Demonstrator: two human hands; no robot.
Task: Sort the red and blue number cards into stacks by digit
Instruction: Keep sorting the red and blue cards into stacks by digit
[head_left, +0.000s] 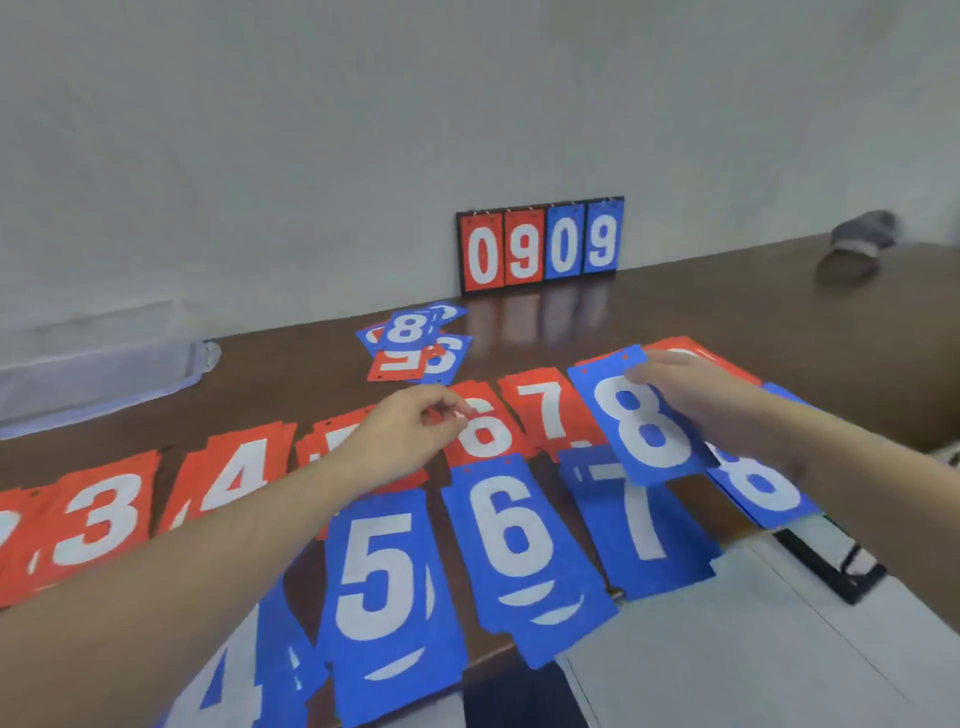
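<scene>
Red and blue cards, white digits, on a dark brown table (727, 291)

Red 3 card (101, 519) and blue 5 card (387, 587) bore white numerals; the black-framed scoreboard (540, 244) showed two red, two blue panels.

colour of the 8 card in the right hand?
Blue with a white 8, head view.

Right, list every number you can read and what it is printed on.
"0909": scoreboard at the wall.
"3", "4", "6", "7": red card stacks.
"5", "6", "7", "8": blue card stacks.
"8": blue card held by right hand.
"8", "6": unsorted pile; its other cards unreadable.
</scene>
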